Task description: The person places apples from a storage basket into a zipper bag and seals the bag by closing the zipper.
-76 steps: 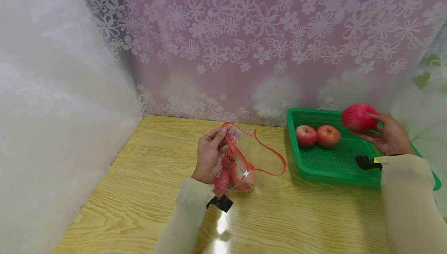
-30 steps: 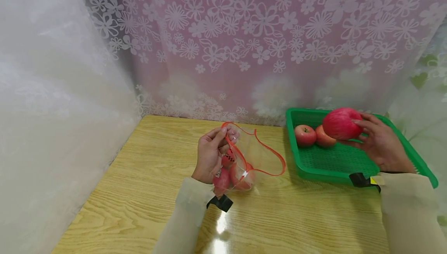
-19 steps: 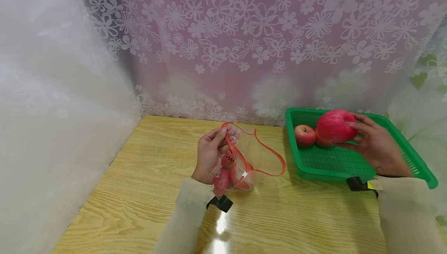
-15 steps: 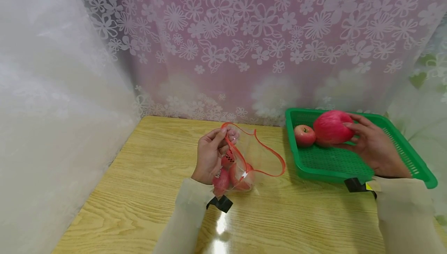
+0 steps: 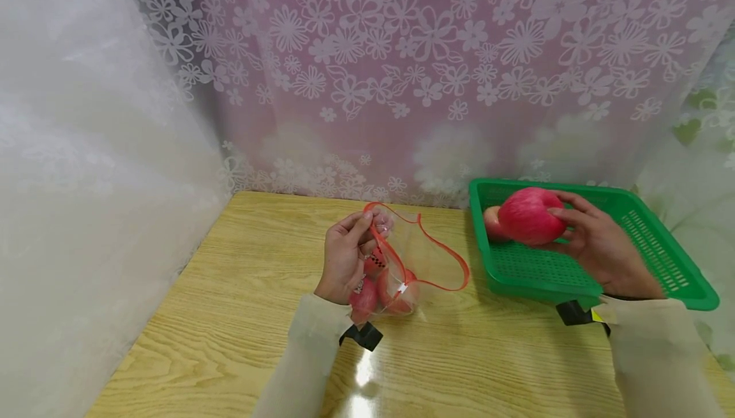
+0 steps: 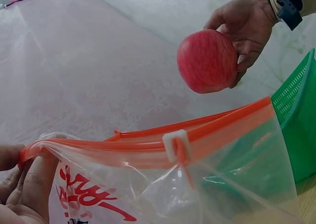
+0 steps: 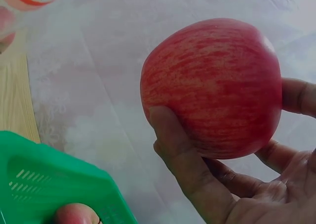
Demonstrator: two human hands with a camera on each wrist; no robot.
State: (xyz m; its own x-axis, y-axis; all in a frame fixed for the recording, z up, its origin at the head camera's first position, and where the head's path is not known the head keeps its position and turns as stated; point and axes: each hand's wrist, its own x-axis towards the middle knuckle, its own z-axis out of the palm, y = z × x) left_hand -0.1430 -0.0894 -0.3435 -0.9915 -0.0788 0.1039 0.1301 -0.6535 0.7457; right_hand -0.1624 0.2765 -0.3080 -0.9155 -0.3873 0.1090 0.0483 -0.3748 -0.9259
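My left hand point(image 5: 344, 252) pinches the orange-red rim of a clear zip bag point(image 5: 433, 258), whose mouth gapes to the right. Inside the bag lie several red apples point(image 5: 396, 293); in the left wrist view a white slider point(image 6: 176, 146) sits on the orange zip, above red printed lettering. My right hand point(image 5: 603, 246) grips a red apple point(image 5: 531, 216) in the air over the left part of a green basket point(image 5: 545, 287). The thumb and fingers hold it from its right side in the head view. Behind it, another apple point(image 5: 494, 223) in the basket is partly hidden.
The basket stands at the back right of the wooden table point(image 5: 241, 316), right of the bag. A pink flowered curtain point(image 5: 367, 86) hangs along the back edge. A white sheet point(image 5: 103, 182) hangs on the left.
My right hand has carried the apple leftward and slightly down, from the basket's right side to above its left part, covering the apples there. The left hand and bag have stayed put.
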